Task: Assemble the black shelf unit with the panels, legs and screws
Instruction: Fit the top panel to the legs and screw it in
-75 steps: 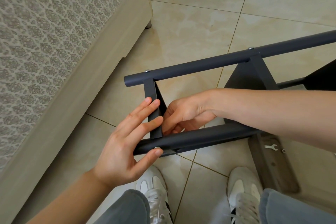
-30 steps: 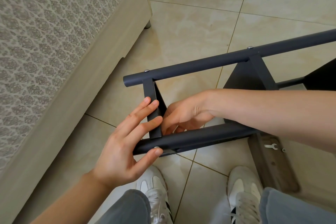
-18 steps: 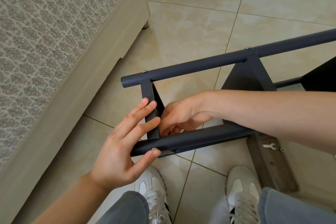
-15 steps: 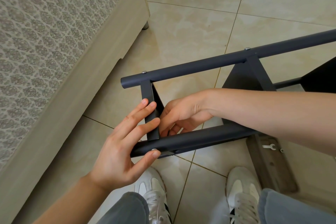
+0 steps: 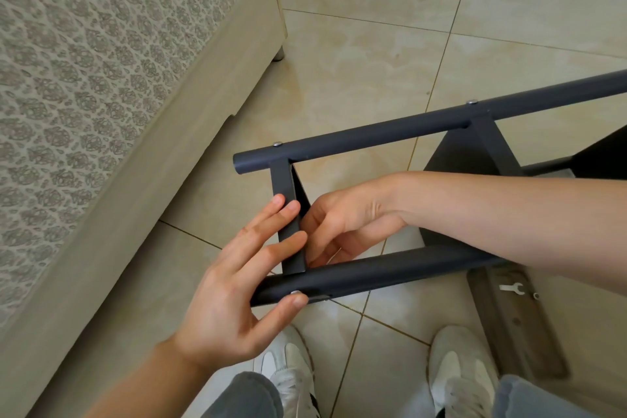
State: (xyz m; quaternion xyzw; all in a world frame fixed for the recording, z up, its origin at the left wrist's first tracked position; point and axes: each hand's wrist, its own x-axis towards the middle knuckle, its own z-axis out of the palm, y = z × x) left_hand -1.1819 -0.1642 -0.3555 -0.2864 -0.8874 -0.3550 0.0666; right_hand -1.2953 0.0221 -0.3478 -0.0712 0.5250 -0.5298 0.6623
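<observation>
Black shelf unit (image 5: 441,261) lies on its side on tiled floor (image 5: 356,61), just in front of person's shoes (image 5: 288,370). Near leg (image 5: 373,273) & far leg (image 5: 373,136) run L-R, w/ panel (image 5: 286,187) edge-on between them. Left hand (image 5: 230,288): fingers straight, flat against panel edge, thumb tip beside screw (image 5: 296,292) in near leg. Right hand (image 5: 346,224): fingers curled in behind panel; can't tell if it holds anything. Grey board (image 5: 519,332) to the right carries a small white spanner (image 5: 509,288) & a metal bit (image 5: 536,296). Bed base (image 5: 135,180) on left.
</observation>
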